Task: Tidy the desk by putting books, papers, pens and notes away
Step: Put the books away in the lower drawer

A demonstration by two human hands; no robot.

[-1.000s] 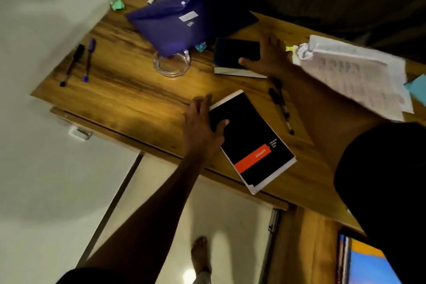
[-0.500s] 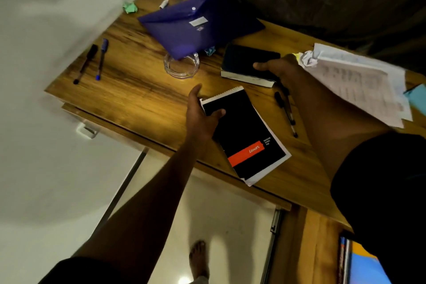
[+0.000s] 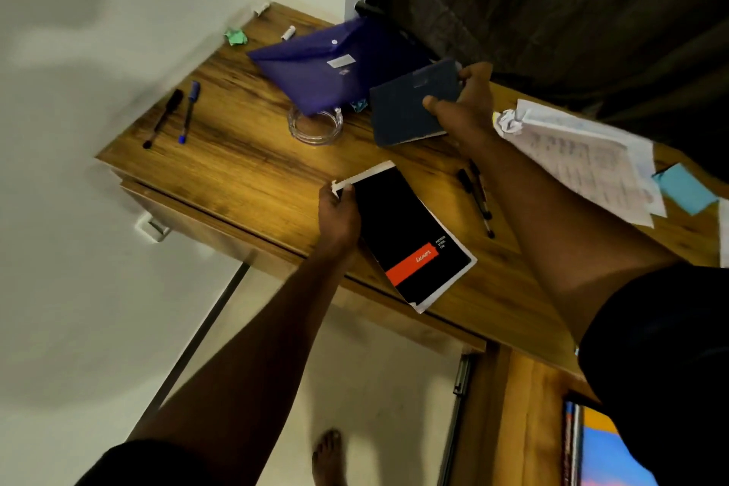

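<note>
Right now your left hand (image 3: 339,209) is closed round the top-left corner of the black spiral pad (image 3: 410,241), which sits over the near edge of the counter (image 3: 244,170) with its red band toward you. At 3 o'clock from the pad, two dark pens (image 3: 479,201) lie side by side, partly hidden by your right forearm. At 12 o'clock from the pad, your right hand (image 3: 461,106) grips the blue notebook (image 3: 410,106) by its right edge, thumb on the cover, and the book is tilted. Just at 9 o'clock from the notebook stands a glass ashtray (image 3: 315,126), with a teal paper scrap (image 3: 359,105) between them. At 3 o'clock from your right hand are loose papers (image 3: 584,158), a crumpled ball (image 3: 509,120) at their near corner and a blue sticky note (image 3: 684,189) beyond. Farther back the purple folder (image 3: 331,67) overlaps the ashtray's rim. At 9 o'clock, well apart, lie a black marker (image 3: 163,118) and a blue pen (image 3: 188,110). A green crumpled note (image 3: 236,37) sits in the far corner.
</note>
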